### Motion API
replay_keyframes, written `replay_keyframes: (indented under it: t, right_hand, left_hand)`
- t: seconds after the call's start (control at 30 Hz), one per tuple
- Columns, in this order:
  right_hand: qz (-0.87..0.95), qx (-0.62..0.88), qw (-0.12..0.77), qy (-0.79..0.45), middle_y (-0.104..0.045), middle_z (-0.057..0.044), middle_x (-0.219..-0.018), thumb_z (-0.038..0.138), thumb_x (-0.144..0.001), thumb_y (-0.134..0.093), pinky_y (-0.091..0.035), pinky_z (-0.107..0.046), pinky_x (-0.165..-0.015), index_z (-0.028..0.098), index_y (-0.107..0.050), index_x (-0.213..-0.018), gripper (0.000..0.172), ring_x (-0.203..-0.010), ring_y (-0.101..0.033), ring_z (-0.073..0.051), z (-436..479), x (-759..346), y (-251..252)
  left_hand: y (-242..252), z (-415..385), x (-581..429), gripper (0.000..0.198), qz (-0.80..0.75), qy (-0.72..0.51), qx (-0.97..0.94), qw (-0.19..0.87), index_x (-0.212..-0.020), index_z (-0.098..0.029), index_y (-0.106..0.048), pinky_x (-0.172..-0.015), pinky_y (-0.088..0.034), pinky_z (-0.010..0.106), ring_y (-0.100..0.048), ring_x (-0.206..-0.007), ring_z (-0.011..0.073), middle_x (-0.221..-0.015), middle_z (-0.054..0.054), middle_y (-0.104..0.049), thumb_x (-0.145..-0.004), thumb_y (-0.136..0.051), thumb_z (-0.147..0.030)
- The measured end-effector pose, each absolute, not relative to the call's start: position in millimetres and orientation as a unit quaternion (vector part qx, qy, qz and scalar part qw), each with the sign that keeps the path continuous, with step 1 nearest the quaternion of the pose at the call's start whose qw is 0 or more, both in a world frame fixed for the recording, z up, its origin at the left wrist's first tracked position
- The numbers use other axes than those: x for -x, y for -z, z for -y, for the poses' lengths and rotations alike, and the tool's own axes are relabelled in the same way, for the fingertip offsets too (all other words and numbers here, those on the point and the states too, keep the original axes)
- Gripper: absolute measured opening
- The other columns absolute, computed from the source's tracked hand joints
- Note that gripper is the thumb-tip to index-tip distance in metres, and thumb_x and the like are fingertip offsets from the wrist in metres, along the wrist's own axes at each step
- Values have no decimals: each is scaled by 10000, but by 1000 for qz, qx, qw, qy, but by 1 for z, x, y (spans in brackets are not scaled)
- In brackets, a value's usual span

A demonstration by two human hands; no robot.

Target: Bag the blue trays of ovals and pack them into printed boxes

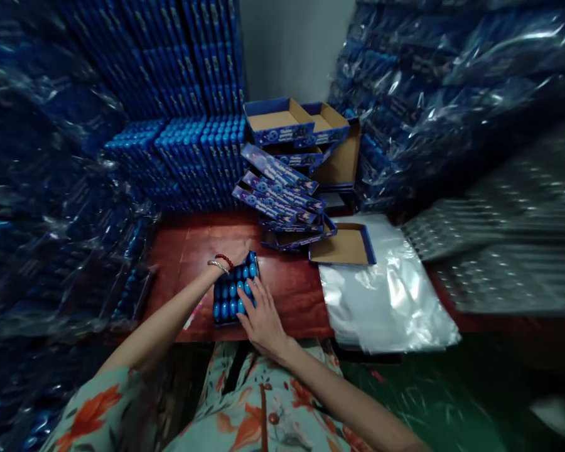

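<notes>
A shallow box [215, 319] filled with rows of shiny blue egg-shaped pieces [225, 310] lies on the table in front of me. My right hand [262, 319] rests over the box's right side, its fingers stretched out and apart across the pieces. At the far edge of the box is my left hand [241, 252], just past a red bead bracelet [225, 258] and a silver bangle [218, 266] on the wrist. Its fingers are blurred and mostly hidden, so their grip does not show.
Cardboard box trays [343, 245] with blue printed sides are piled behind the work spot. Clear plastic bags [381, 295] lie flat to the right, beside stacked clear moulded trays [494, 232]. Tall stacks of filled blue boxes [198, 163] stand at the back left, and plastic-wrapped stacks [405, 94] at the right.
</notes>
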State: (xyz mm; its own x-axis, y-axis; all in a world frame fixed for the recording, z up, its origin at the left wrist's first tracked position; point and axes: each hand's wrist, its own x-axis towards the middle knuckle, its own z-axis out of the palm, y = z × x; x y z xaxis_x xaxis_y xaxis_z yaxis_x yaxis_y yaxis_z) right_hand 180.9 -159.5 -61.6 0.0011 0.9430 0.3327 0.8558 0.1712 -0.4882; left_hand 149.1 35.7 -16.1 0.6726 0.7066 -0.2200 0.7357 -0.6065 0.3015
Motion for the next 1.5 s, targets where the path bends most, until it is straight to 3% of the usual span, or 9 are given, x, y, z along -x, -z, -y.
replay_keyframes:
  t: [0.13, 0.33, 0.53, 0.73, 0.87, 0.97, 1.1, 1.27, 1.5]
  right_hand:
    - [714, 642, 274, -51, -293, -166, -1464, 343, -907, -408, -292, -495, -1073, 153, -330, -1408, 541, -1395, -145, -287, 159, -184, 70]
    - [725, 636, 262, -21, -313, -164, -1459, 368, -907, -397, -285, -527, -1052, 156, -290, -1425, 570, -1386, -178, -299, 160, -187, 75]
    - [714, 645, 272, -31, -336, -152, -1450, 353, -898, -410, -243, -534, -1070, 166, -278, -1430, 579, -1383, -199, -287, 163, -183, 74]
    - [706, 640, 299, -46, -346, -145, -1446, 326, -868, -466, -214, -523, -1098, 171, -279, -1430, 613, -1381, -214, -277, 162, -185, 75]
    - [705, 638, 305, -55, -341, -135, -1450, 330, -870, -471, -232, -523, -1093, 183, -258, -1439, 625, -1380, -221, -278, 163, -186, 74]
    - [706, 633, 310, -61, -356, -126, -1442, 336, -869, -480, -246, -532, -1088, 190, -267, -1436, 623, -1368, -250, -284, 166, -188, 73]
    - [704, 605, 358, -102, -416, -92, -1400, 257, -873, -472, -271, -533, -1090, 223, -252, -1437, 607, -1339, -311, -262, 163, -206, 74]
    - [582, 636, 455, -224, -440, -83, -1348, 249, -890, -446, -430, -423, -1005, 267, -276, -1410, 547, -1250, -427, -219, 122, -238, 76]
    - [662, 603, 331, -297, -552, -99, -1182, 404, -826, -561, -473, -432, -928, 214, -435, -1290, 518, -1131, -489, -250, 85, -248, 69]
  left_hand:
    - [25, -42, -151, 302, -383, 109, -904, 157, -1113, -121, -549, -806, -497, 386, -599, -917, 193, -1042, 98, -606, -898, -496, -326]
    - [28, -43, -148, 347, -367, 167, -907, 122, -1115, -100, -539, -756, -465, 335, -631, -901, 252, -935, 176, -654, -933, -272, -224]
    - [25, -47, -152, 532, -392, 188, -889, 146, -869, -129, -606, -750, -472, 282, -651, -877, 210, -930, 157, -678, -965, -118, -318]
    - [22, -31, -158, 574, -450, 165, -868, 130, -931, -86, -592, -814, -461, 386, -638, -941, 288, -961, 224, -655, -956, -80, -344]
    - [21, -39, -156, 591, -438, 174, -865, 173, -918, -121, -633, -834, -461, 339, -640, -955, 259, -961, 173, -678, -955, -112, -397]
    - [16, -53, -143, 691, -421, 153, -847, 287, -1014, -143, -648, -901, -447, 298, -618, -1025, 212, -1064, 110, -677, -942, -46, -476]
    - [12, -60, -104, 638, -403, 72, -818, 405, -1251, -143, -528, -1011, -388, 326, -525, -1174, 219, -1291, 84, -561, -891, -253, -592]
    - [22, -36, -56, 662, -414, 14, -821, 393, -1318, -207, -469, -1040, -380, 393, -475, -1224, 250, -1319, 87, -527, -789, -510, -603]
    - [45, 27, -39, 860, -479, -70, -753, 446, -1434, -213, -259, -1049, -375, 448, -427, -1266, 281, -1397, 132, -427, -736, -621, -560]
